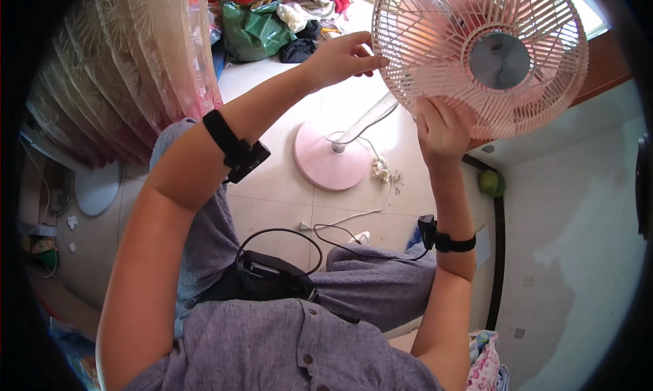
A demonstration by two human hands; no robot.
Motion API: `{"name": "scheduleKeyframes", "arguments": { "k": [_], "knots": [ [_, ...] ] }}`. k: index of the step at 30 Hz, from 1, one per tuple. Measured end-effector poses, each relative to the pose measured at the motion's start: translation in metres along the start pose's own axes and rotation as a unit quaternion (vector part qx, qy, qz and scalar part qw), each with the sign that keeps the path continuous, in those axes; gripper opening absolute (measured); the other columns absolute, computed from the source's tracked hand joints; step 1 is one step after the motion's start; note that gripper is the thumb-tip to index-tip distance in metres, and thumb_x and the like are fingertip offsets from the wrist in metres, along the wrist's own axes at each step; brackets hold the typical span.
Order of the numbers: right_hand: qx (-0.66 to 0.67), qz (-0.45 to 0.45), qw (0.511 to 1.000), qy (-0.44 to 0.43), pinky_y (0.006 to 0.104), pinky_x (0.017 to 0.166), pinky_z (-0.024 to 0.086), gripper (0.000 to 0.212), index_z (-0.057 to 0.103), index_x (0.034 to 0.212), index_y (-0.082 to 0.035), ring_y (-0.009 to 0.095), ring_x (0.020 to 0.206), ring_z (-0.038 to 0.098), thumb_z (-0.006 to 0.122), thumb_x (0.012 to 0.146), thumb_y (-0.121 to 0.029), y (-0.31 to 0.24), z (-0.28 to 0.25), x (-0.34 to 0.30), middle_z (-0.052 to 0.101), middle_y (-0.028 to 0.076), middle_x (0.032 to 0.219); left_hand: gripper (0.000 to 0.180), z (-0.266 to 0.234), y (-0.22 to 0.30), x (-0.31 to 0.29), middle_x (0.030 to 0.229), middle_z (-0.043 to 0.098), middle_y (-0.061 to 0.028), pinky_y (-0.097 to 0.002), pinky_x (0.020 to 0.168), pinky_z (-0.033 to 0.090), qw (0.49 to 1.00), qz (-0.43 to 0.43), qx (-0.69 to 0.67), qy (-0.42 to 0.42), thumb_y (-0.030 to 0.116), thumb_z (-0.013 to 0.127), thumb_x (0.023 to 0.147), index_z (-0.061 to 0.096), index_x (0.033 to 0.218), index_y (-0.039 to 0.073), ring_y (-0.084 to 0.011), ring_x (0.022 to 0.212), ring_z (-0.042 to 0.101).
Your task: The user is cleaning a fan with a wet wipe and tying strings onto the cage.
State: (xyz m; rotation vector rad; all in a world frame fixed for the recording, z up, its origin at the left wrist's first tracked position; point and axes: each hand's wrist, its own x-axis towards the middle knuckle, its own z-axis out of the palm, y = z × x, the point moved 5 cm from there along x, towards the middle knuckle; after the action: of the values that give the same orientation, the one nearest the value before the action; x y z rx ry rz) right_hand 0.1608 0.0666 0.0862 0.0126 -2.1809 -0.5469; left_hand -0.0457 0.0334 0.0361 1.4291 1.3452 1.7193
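A standing fan with a pink round grille [422, 71] and a silver centre cap [500, 59] fills the upper right. Behind the grille the blades look pink and blurred through the bars. My left hand [343, 61] is at the grille's left rim, with thumb and fingers curled against its edge. My right hand [443, 132] grips the lower rim, its fingertips pressed together on the bars and the thumb partly hidden. From the grille a pale pole [367, 122] slants down to a round pink base [330, 163] on the tiled floor.
A lace curtain [129, 64] hangs at the left. Clothes and a green plastic bag [255, 30] are heaped at the far side. A white cord with a plug [306, 225] crosses the floor near my legs. A green round object [491, 183] sits by the right wall.
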Motion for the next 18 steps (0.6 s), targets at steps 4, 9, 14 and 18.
{"name": "scheduleKeyframes", "arguments": {
  "k": [4, 9, 14, 18],
  "knots": [
    [-0.064, 0.026, 0.997, 0.015, 0.0313, 0.065, 0.053, 0.013, 0.07, 0.084, -0.006, 0.023, 0.074, 0.066, 0.071, 0.072, -0.002, 0.005, -0.009, 0.003, 0.067, 0.007, 0.084, 0.041, 0.002, 0.002, 0.002, 0.086, 0.066, -0.0054, -0.0246, 0.07, 0.049, 1.0, -0.004, 0.001, -0.008, 0.037, 0.07, 0.085, 0.06, 0.11, 0.006, -0.01, 0.078, 0.062],
    [-0.038, 0.06, 0.997, 0.011, 0.0308, 0.064, 0.053, 0.013, 0.07, 0.083, -0.006, 0.022, 0.073, 0.065, 0.071, 0.071, -0.001, 0.004, -0.008, 0.009, 0.066, 0.006, 0.082, 0.041, 0.003, -0.002, 0.002, 0.085, 0.066, -0.0058, -0.025, 0.071, 0.05, 1.0, -0.005, -0.01, 0.0, 0.035, 0.07, 0.085, 0.06, 0.112, 0.006, -0.0104, 0.078, 0.062],
    [0.024, 0.037, 0.999, 0.02, 0.0309, 0.063, 0.052, 0.014, 0.07, 0.084, -0.004, 0.023, 0.07, 0.064, 0.07, 0.07, 0.0, 0.0, 0.0, 0.002, 0.066, 0.007, 0.083, 0.041, 0.002, -0.006, 0.003, 0.086, 0.066, -0.006, -0.0256, 0.072, 0.05, 1.0, -0.003, -0.02, 0.0, 0.033, 0.07, 0.085, 0.06, 0.115, 0.006, -0.0108, 0.078, 0.062],
    [-0.012, -0.012, 0.998, 0.053, 0.0305, 0.061, 0.053, 0.019, 0.069, 0.087, -0.002, 0.023, 0.069, 0.064, 0.07, 0.069, 0.004, 0.004, -0.001, -0.004, 0.065, 0.008, 0.082, 0.042, 0.002, 0.003, 0.003, 0.09, 0.066, -0.0057, -0.0269, 0.074, 0.05, 0.999, 0.0, -0.028, -0.022, 0.033, 0.069, 0.086, 0.059, 0.116, 0.005, -0.0124, 0.08, 0.062]
  ]
}}
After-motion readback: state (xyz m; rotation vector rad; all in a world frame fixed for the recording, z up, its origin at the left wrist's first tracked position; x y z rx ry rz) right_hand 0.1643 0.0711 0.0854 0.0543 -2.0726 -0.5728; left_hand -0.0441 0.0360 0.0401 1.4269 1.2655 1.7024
